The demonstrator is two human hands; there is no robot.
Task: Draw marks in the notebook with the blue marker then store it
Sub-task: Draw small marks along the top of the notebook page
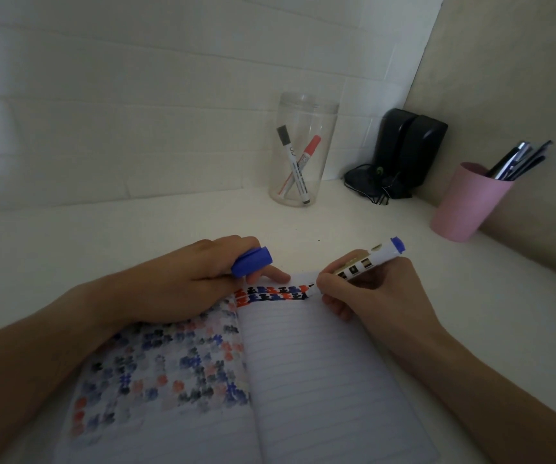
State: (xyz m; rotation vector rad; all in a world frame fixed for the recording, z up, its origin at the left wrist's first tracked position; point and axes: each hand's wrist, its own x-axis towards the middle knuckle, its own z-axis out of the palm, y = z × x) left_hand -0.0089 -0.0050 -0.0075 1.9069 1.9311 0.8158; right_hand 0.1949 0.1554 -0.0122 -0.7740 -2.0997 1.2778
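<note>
Two hands over one open notebook. One blue marker, one loose blue cap. One clear jar with two markers inside. One pink cup, several pens, too bunched to count. Two black speakers.

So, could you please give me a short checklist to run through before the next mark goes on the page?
1. Blue marker gripped in right hand: ok.
2. Cap off, kept in left hand: ok.
3. Left hand pinning notebook open: ok.
4. Tip on the page: cannot tell, fingers hide it.
5. Blank lines left below the marks: ok.
6. Clear jar open, with room for storing: ok.
</note>
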